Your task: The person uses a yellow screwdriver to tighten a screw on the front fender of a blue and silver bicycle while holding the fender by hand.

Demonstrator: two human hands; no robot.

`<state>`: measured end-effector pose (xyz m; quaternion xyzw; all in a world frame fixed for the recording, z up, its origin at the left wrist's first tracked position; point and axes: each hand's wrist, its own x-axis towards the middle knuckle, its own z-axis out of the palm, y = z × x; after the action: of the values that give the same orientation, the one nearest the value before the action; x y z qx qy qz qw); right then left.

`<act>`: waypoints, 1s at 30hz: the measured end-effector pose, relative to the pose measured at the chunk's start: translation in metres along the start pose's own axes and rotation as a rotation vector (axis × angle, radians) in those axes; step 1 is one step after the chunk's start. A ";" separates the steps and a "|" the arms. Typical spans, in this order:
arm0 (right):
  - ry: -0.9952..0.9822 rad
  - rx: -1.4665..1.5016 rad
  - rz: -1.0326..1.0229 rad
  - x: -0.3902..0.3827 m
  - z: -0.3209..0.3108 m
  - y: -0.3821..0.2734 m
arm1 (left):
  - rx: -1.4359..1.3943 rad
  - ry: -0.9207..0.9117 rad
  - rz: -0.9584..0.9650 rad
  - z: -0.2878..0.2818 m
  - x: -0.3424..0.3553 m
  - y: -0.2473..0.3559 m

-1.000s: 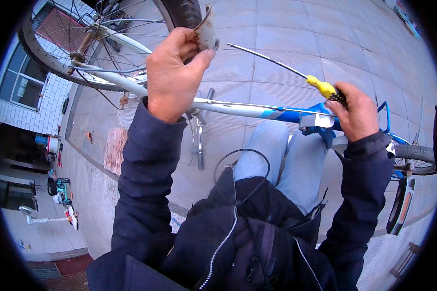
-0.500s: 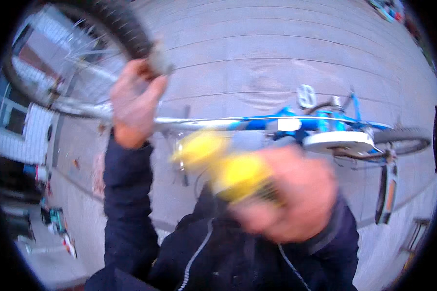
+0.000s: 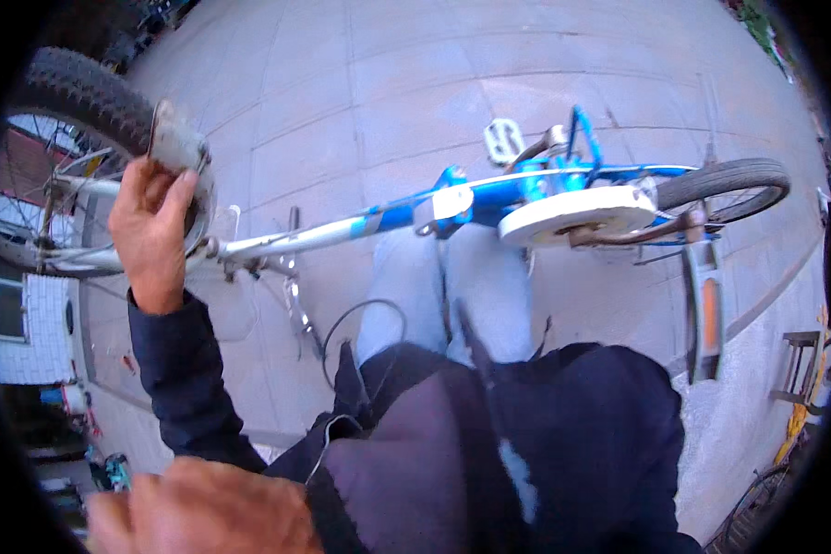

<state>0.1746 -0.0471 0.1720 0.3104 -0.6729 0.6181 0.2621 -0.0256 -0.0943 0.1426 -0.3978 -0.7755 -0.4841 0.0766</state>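
A blue and white bicycle point(image 3: 305, 237) lies across the view, its knobby-tyred wheel point(image 3: 88, 92) at the upper left. My left hand point(image 3: 157, 226) is closed on the pale, worn end of a mudguard point(image 3: 177, 138) beside that tyre, thumb and fingers at its lower edge. At the bottom left, my right hand point(image 3: 208, 508) is bent like a fist in front of my dark jacket. It is slightly blurred and cut off by the picture's rim. Whatever it may hold is hidden.
The white chain guard point(image 3: 577, 217), pedals point(image 3: 704, 314) and smaller wheel point(image 3: 734, 185) are to the right. A loose cable loop point(image 3: 365, 342) hangs near my legs point(image 3: 443, 286). Pale paving point(image 3: 415, 83) surrounds the bicycle. A metal stand point(image 3: 799, 365) is at the far right.
My right hand has moved from the middle to the lower left. The blurred yellow thing it held is out of sight. My left hand stays on the mudguard, further left in the picture.
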 end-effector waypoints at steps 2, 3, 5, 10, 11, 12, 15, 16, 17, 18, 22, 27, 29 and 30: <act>-0.003 0.015 0.037 0.037 0.002 0.003 | -0.126 -0.014 -0.025 -0.008 0.017 -0.004; 0.027 -0.008 0.066 0.048 -0.004 0.011 | -0.230 -0.071 -0.029 -0.011 0.047 -0.013; 0.018 0.043 0.102 0.072 -0.005 0.019 | -0.119 -0.134 -0.088 -0.035 0.055 -0.041; 0.020 0.110 0.136 0.086 -0.026 0.035 | 0.108 0.051 -0.088 -0.086 0.077 -0.071; 0.022 0.097 0.146 0.093 -0.032 0.038 | -0.107 0.003 -0.030 -0.071 0.101 -0.072; 0.016 0.100 0.147 0.101 -0.035 0.042 | -0.114 -0.005 -0.029 -0.062 0.109 -0.067; -0.008 0.084 0.187 0.119 -0.046 0.050 | -0.102 -0.018 -0.031 -0.057 0.142 -0.068; -0.014 0.074 0.181 0.125 -0.050 0.046 | -0.119 -0.030 -0.033 -0.063 0.156 -0.066; -0.025 0.061 0.198 0.132 -0.061 0.042 | -0.110 -0.026 -0.073 -0.061 0.137 -0.040; -0.032 0.047 0.200 0.106 -0.069 0.013 | -0.124 -0.026 -0.086 -0.051 0.119 -0.020; 0.086 -0.483 0.201 0.123 -0.143 -0.014 | 0.131 0.018 -0.051 -0.039 0.147 0.024; 0.474 -0.405 0.489 0.069 -0.182 0.010 | -0.175 0.085 -0.056 -0.026 0.136 0.007; 0.702 -0.338 0.500 0.053 -0.203 0.024 | -0.127 0.107 -0.043 -0.023 0.131 0.013; 0.735 -0.360 0.493 0.045 -0.211 0.032 | -0.106 0.113 -0.035 -0.022 0.128 0.015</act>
<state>0.1138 0.1602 0.2045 -0.1478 -0.6857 0.6042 0.3780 -0.1072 -0.0390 0.2291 -0.3596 -0.7501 -0.5476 0.0904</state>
